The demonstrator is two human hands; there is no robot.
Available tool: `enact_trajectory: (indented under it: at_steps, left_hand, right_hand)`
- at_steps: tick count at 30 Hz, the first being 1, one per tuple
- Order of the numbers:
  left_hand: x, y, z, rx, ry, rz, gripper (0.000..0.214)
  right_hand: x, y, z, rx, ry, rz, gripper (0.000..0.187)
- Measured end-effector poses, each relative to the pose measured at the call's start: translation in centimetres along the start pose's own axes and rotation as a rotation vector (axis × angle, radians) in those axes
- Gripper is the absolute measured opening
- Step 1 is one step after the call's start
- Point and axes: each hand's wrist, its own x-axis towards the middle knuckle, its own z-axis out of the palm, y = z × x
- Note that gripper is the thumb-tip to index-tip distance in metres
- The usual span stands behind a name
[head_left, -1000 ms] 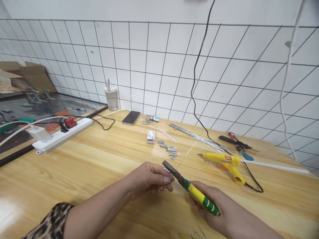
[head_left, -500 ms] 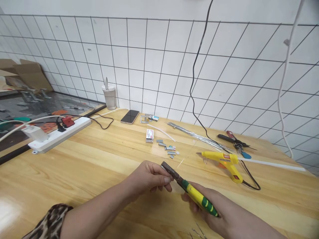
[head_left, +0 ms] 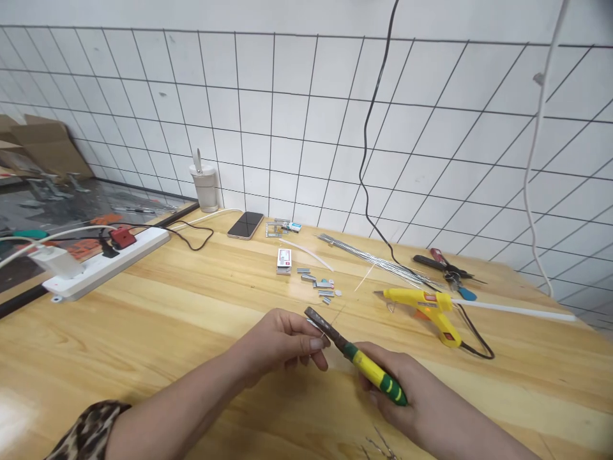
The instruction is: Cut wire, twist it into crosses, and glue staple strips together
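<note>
My right hand [head_left: 393,383] is wrapped round the yellow and green handles of a pair of pliers [head_left: 368,365]. The dark jaws point up and left, over the fingertips of my left hand [head_left: 292,338]. Those fingers are pinched together on a thin metal wire [head_left: 322,335], mostly hidden by the jaws and fingers. Whether the jaws grip the wire I cannot tell. Below my right hand, several bent wire pieces [head_left: 380,444] lie at the table's front edge.
A yellow glue gun [head_left: 424,305] lies at the right, with other hand tools [head_left: 450,267] behind it. A wire bundle [head_left: 373,259], staples [head_left: 323,285], a small box [head_left: 284,260] and a phone [head_left: 246,225] lie farther back. A power strip [head_left: 108,262] is left.
The view has shifted slightly, so the table items sit a little farther left. The pliers and both hands hold nearly the same pose. A thin bright line beyond the jaws shows at another place.
</note>
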Motion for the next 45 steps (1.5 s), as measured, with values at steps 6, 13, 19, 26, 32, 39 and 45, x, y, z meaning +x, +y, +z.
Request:
enact_trajectory:
  at_steps: [6, 13, 19, 26, 32, 39, 45]
  left_hand:
    - [-0.1, 0.3, 0.2, 0.104, -0.020, -0.009, 0.031]
    - [-0.4, 0.7, 0.6, 0.141, -0.019, 0.021, 0.034]
    - [-0.6, 0.4, 0.5, 0.076, -0.051, -0.009, 0.035]
    - [-1.1, 1.5, -0.6, 0.351, -0.126, 0.086, 0.037]
    - [-0.9, 0.8, -0.2, 0.234, -0.126, 0.050, 0.036]
    - [-1.0, 0.9, -0.7, 0.263, -0.157, 0.049, 0.033]
    - [-0.8, 0.5, -0.4, 0.176, -0.167, 0.027, 0.035]
  right_hand:
    - [0.1, -0.2, -0.1, 0.087, 0.015, -0.057, 0.048]
    - [0.1, 0.2, 0.1, 0.027, 0.098, -0.056, 0.032]
    - [0.4, 0.7, 0.4, -0.051, 0.145, -0.028, 0.031]
    - [-0.5, 0.3, 0.3, -0.026, 0.082, -0.016, 0.022]
    - [-0.1, 0.4, 0.1, -0.023, 0.123, -0.047, 0.025]
    - [-0.1, 0.7, 0.1, -0.010, 0.065, -0.042, 0.027]
    - [0.1, 1.0, 0.4, -0.049, 0.097, -0.042, 0.023]
